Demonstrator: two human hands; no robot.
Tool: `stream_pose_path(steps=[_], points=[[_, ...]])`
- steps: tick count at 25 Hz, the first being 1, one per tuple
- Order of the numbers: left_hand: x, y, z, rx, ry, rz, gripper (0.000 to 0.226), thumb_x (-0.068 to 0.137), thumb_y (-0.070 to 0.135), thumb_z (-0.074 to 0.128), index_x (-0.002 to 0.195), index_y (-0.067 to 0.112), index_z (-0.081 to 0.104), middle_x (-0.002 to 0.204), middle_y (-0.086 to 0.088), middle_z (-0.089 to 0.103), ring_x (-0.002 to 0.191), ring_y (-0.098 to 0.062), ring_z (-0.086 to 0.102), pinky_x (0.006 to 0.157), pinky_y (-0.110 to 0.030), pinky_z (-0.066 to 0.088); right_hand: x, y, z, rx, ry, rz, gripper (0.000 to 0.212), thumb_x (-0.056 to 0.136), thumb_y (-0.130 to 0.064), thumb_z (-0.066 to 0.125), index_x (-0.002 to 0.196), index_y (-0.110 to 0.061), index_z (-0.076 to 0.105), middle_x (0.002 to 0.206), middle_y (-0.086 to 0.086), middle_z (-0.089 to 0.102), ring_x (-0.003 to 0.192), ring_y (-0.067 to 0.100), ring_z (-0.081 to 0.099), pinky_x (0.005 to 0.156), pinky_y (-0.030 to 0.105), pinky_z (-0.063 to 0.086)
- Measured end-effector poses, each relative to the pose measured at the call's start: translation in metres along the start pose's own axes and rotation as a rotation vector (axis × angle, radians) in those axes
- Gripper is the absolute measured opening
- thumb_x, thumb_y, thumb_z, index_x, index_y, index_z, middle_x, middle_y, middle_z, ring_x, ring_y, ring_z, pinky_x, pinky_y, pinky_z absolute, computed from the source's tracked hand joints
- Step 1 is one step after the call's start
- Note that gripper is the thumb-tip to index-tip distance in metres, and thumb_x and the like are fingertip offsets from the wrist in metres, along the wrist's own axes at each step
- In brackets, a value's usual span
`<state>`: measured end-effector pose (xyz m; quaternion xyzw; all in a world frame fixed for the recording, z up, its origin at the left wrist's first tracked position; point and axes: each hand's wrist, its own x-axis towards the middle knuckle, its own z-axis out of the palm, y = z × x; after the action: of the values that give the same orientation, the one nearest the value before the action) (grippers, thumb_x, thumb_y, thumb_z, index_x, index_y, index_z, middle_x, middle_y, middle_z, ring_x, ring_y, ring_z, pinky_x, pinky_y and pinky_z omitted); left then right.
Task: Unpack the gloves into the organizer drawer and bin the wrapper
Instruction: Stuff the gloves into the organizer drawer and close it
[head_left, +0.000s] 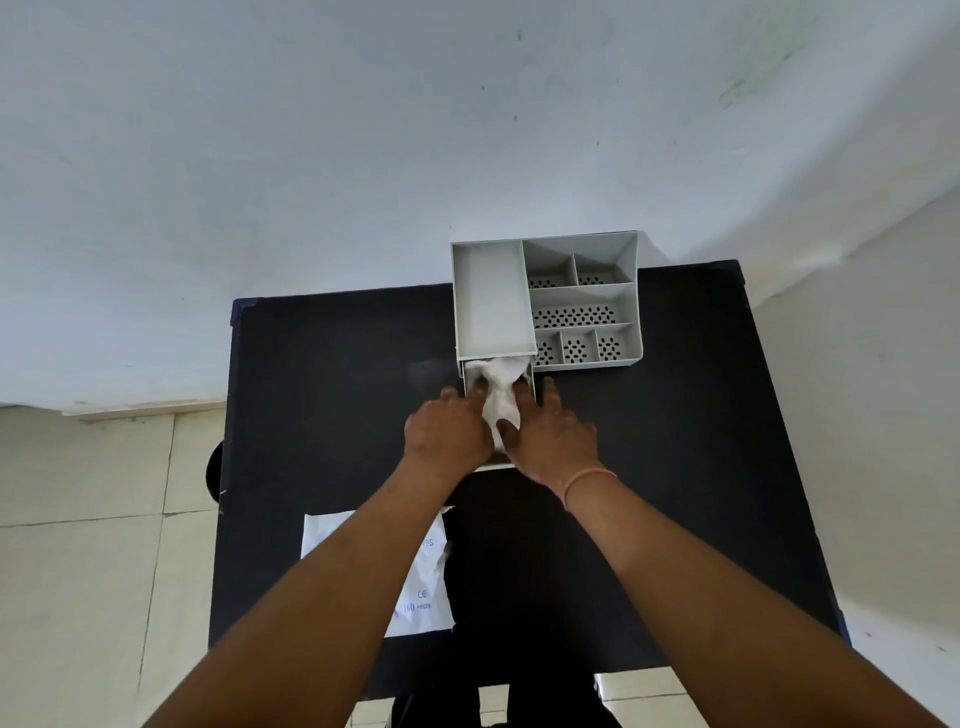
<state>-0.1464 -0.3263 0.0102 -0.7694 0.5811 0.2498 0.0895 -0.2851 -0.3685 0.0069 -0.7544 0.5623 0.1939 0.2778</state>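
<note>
A grey desk organizer stands at the far edge of a black table. Its drawer is pulled out toward me from under the left compartment. A bunch of white gloves lies in the drawer. My left hand presses on the gloves from the left, fingers reaching into the drawer. My right hand presses them from the right, thumb on top of the bunch. The white wrapper with blue print lies flat on the table near me, partly under my left forearm.
The organizer's right side has several perforated compartments, all bare. A pale wall rises behind the table. Tiled floor shows to the left, and a dark round object sticks out at the table's left edge.
</note>
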Motion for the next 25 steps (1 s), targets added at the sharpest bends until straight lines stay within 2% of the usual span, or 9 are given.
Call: stream_pose_path(steps=[3, 6, 10, 12, 14, 16, 18, 23, 25], points=[[0.011, 0.003, -0.005, 0.060, -0.034, 0.016, 0.075, 0.100, 0.046, 0.059, 0.167, 0.029, 0.029, 0.133, -0.016, 0.068, 0.121, -0.041, 0.069, 0.088, -0.049, 0.059, 0.007, -0.002, -0.002, 0.060, 0.007, 0.000, 0.074, 0.103, -0.051, 0.047, 0.167, -0.034, 0.014, 0.173, 0.016, 0.022, 0.142, 0.045, 0.048, 0.111, 0.060, 0.044], [0.001, 0.000, -0.001, 0.026, 0.077, -0.021, 0.073, 0.096, 0.034, 0.063, 0.163, 0.026, 0.034, 0.133, -0.015, 0.066, 0.112, -0.041, 0.072, 0.081, -0.047, 0.058, 0.000, 0.003, 0.000, 0.145, 0.026, -0.019, 0.076, 0.099, -0.044, 0.056, 0.165, -0.035, 0.020, 0.170, 0.015, 0.027, 0.139, 0.043, 0.053, 0.108, 0.058, 0.049], [-0.009, -0.004, 0.006, -0.035, 0.240, -0.046, 0.076, 0.095, 0.035, 0.069, 0.161, 0.024, 0.033, 0.138, -0.015, 0.062, 0.098, -0.040, 0.077, 0.073, -0.042, 0.060, -0.010, 0.009, 0.001, 0.187, 0.249, -0.047, 0.068, 0.095, -0.035, 0.061, 0.158, -0.029, 0.037, 0.169, 0.013, 0.030, 0.143, 0.039, 0.049, 0.109, 0.055, 0.050], [-0.010, -0.005, 0.008, 0.011, 0.180, -0.030, 0.083, 0.099, 0.042, 0.065, 0.167, 0.030, 0.021, 0.145, -0.015, 0.057, 0.103, -0.039, 0.076, 0.075, -0.042, 0.061, -0.009, 0.007, -0.001, 0.099, 0.193, -0.040, 0.071, 0.096, -0.037, 0.061, 0.161, -0.033, 0.031, 0.173, 0.014, 0.022, 0.146, 0.040, 0.044, 0.111, 0.058, 0.048], [-0.007, -0.006, 0.010, 0.042, 0.067, -0.014, 0.088, 0.099, 0.045, 0.062, 0.170, 0.033, 0.012, 0.145, -0.016, 0.054, 0.111, -0.041, 0.072, 0.082, -0.046, 0.061, -0.005, 0.005, -0.005, 0.020, 0.038, -0.013, 0.076, 0.095, -0.039, 0.061, 0.163, -0.037, 0.026, 0.176, 0.014, 0.012, 0.148, 0.042, 0.039, 0.112, 0.061, 0.044], [-0.006, -0.006, 0.011, 0.009, -0.005, -0.008, 0.085, 0.097, 0.042, 0.063, 0.169, 0.033, 0.018, 0.142, -0.018, 0.055, 0.117, -0.043, 0.069, 0.088, -0.049, 0.059, 0.000, 0.005, -0.010, 0.061, 0.002, -0.002, 0.071, 0.094, -0.034, 0.062, 0.160, -0.035, 0.036, 0.175, 0.014, 0.015, 0.148, 0.042, 0.040, 0.113, 0.058, 0.044], [-0.006, -0.007, 0.012, -0.030, -0.001, -0.003, 0.078, 0.095, 0.036, 0.063, 0.165, 0.031, 0.031, 0.141, -0.017, 0.055, 0.118, -0.044, 0.067, 0.089, -0.050, 0.058, 0.003, 0.003, -0.015, 0.132, 0.094, -0.008, 0.061, 0.093, -0.029, 0.059, 0.153, -0.031, 0.046, 0.173, 0.012, 0.022, 0.144, 0.041, 0.045, 0.109, 0.055, 0.048], [-0.009, -0.007, 0.006, -0.114, 0.022, -0.010, 0.056, 0.096, 0.040, 0.062, 0.150, 0.027, 0.055, 0.139, -0.014, 0.054, 0.114, -0.043, 0.068, 0.088, -0.048, 0.058, 0.007, -0.004, -0.024, 0.161, -0.023, -0.015, 0.062, 0.094, -0.024, 0.057, 0.154, -0.029, 0.043, 0.156, 0.013, 0.041, 0.133, 0.040, 0.055, 0.104, 0.051, 0.053], [-0.010, -0.005, 0.002, -0.107, 0.125, -0.015, 0.055, 0.096, 0.041, 0.064, 0.146, 0.021, 0.055, 0.139, -0.013, 0.055, 0.105, -0.043, 0.071, 0.079, -0.044, 0.057, 0.003, -0.002, -0.027, 0.228, 0.102, -0.039, 0.052, 0.093, -0.021, 0.057, 0.144, -0.024, 0.054, 0.149, 0.010, 0.048, 0.127, 0.037, 0.060, 0.100, 0.048, 0.055]])
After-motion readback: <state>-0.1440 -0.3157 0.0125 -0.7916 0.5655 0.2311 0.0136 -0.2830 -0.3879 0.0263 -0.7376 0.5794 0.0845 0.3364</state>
